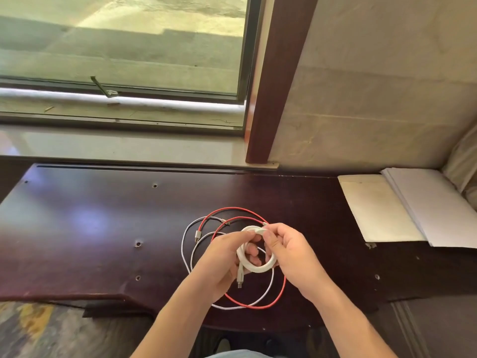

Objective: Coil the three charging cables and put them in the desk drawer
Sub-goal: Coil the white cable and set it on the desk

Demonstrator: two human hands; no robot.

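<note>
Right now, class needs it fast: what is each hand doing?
Left hand: closed, holding the thick white cable coil at its left side.
Right hand: closed, pinching the top of the same coil.

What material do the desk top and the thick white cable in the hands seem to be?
Desk top: dark red-brown wood or veneer, glossy, since it mirrors the window light. Thick white cable: probably smooth matte plastic or rubber sheath, holding an even coil.

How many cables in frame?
3: thick white cable coiled in both hands; red cable and thin white cable loose on the desk beneath.
</note>
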